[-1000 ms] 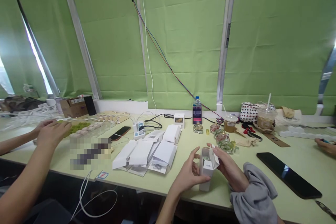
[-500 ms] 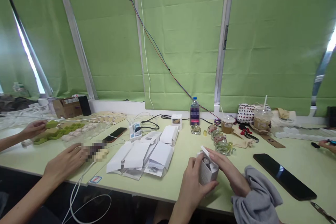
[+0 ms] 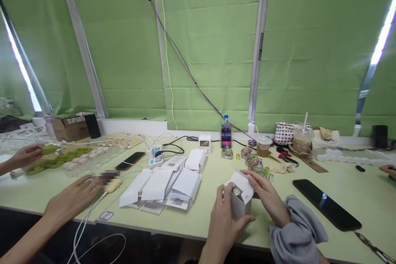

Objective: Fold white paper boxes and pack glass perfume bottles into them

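My left hand (image 3: 224, 218) wraps around a small white carton (image 3: 239, 198) standing on the pale green table (image 3: 309, 222). A dark round bottle cap shows inside its open top. My right hand (image 3: 268, 200), in a grey sleeve, rests its fingers on the carton's lid flap, which is half folded over the opening. Just beyond stand several small glass bottles (image 3: 256, 163).
Flat white cartons (image 3: 167, 183) lie in a pile to the left. A black phone (image 3: 326, 204) lies to the right. A water bottle (image 3: 226, 134), iced drinks (image 3: 300, 139) and cables sit at the back. Another person's hands (image 3: 69, 200) work at the left; a third hand (image 3: 389, 170) shows far right.
My right hand has pushed the carton's lid flap down over the opening. The person at the left lowered a hand to the table and lifted a green piece with the other.
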`<act>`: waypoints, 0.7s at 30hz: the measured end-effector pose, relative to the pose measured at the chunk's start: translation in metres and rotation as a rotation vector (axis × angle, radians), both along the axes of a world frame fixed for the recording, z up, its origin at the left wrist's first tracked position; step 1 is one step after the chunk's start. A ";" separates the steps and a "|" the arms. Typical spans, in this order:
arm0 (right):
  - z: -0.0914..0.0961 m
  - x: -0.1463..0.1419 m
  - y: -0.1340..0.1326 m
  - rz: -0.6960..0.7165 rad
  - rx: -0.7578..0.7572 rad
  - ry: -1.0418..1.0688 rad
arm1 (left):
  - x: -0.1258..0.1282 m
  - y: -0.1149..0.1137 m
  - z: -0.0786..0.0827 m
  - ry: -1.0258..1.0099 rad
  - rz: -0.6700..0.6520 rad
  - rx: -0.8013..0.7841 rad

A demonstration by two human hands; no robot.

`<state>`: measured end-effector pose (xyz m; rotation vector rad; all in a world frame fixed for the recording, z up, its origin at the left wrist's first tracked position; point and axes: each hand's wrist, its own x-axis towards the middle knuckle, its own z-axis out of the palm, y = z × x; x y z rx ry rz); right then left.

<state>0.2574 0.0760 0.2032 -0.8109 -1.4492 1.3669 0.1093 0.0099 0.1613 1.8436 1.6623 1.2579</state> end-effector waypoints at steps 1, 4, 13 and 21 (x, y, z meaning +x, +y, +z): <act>0.001 0.000 -0.001 0.005 -0.028 0.017 | 0.000 0.000 -0.003 0.003 -0.009 0.022; 0.004 0.001 -0.004 0.042 -0.065 0.025 | -0.001 0.000 -0.011 0.054 -0.080 0.156; 0.010 -0.003 -0.008 0.062 0.111 -0.109 | -0.005 0.000 -0.017 0.238 -0.135 0.280; 0.007 -0.003 -0.009 0.098 0.022 -0.114 | -0.009 0.002 -0.019 0.243 -0.117 0.296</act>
